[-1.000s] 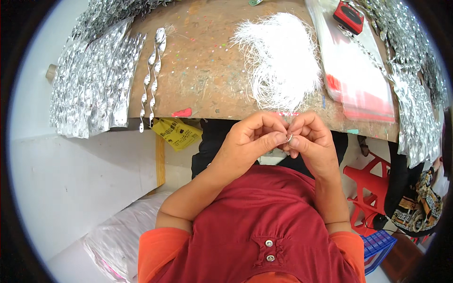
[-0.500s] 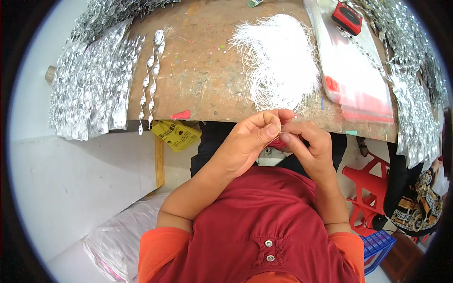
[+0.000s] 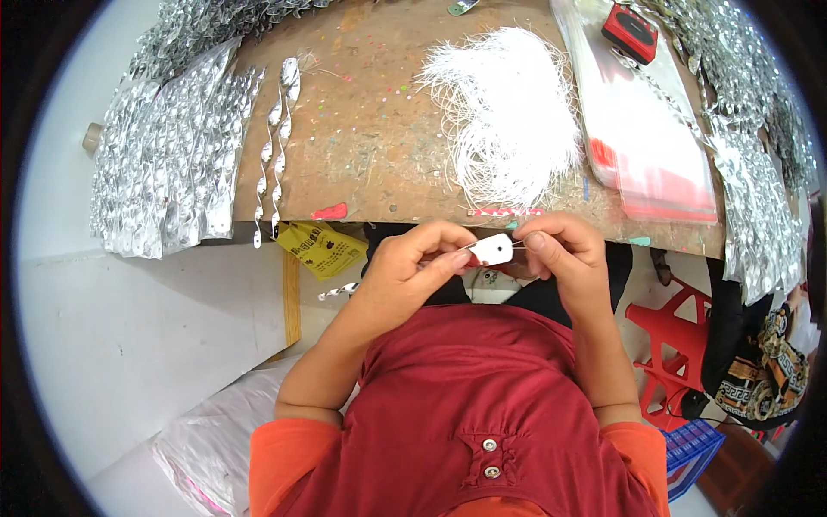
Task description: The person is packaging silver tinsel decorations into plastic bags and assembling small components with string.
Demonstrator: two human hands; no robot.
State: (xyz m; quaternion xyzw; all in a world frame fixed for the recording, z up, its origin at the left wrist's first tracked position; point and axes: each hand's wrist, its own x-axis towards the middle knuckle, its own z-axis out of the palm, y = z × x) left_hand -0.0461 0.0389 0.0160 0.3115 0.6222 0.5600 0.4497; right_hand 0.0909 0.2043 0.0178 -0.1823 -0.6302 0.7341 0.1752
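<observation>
Thread at white tag [image 3: 493, 250] indiscernible.

Hands pinch a tag at the table edge

Left hand [image 3: 412, 269] and right hand [image 3: 562, 256] hold a white tag [image 3: 493, 250] near white strings [image 3: 510, 112] on the table [image 3: 362, 146].

Two hands [image 3: 491, 258], one small white tag [image 3: 492, 249]

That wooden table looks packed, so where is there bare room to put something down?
Bare wood lies mid-table, between the twisted silver strips and the white string pile. The foil stack crowds the left end; plastic bags and silver pieces crowd the right.
</observation>
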